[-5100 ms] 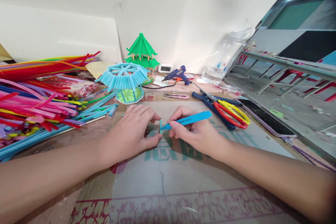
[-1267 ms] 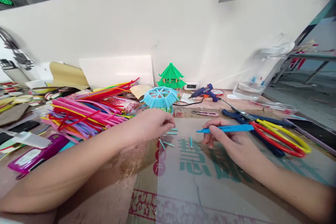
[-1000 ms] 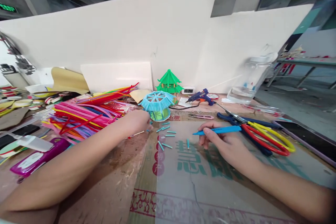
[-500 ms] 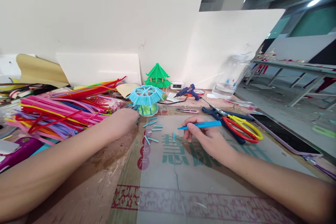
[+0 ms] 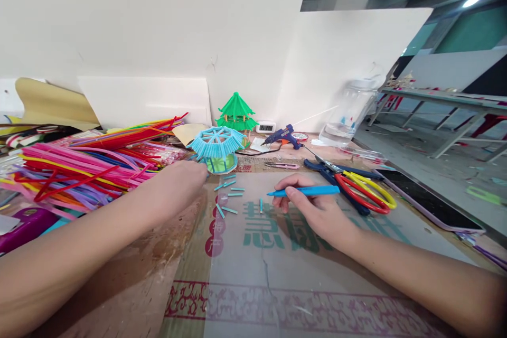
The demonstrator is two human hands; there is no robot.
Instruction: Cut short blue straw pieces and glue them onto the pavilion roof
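My right hand [image 5: 307, 203] is closed around a blue marker pen [image 5: 311, 190], its tip pointing left over the plastic-covered cardboard [image 5: 253, 264]. Beneath that tip lies one short blue stick [image 5: 261, 206], with several more blue sticks [image 5: 236, 194] scattered to its left. My left hand [image 5: 190, 179] is curled beside a small blue pavilion model [image 5: 217, 149] with a slatted roof and a green base. The fingers of that hand face away and are mostly hidden, so what they pinch does not show clearly. A green pagoda model [image 5: 236, 112] stands behind the blue one.
Bundles of coloured pipe cleaners [image 5: 75, 169] spread across the left. At the back are a glue gun [image 5: 284, 137], a small digital clock [image 5: 265, 127] and a clear jug [image 5: 344, 116]. Scissors [image 5: 364, 193], dark-handled pliers [image 5: 317, 166], a pink cutter [image 5: 282, 166] and a phone [image 5: 428, 198] lie right.
The view has shifted slightly. My right hand still holds the marker in nearly the same place, and my left hand stays beside the blue pavilion model.
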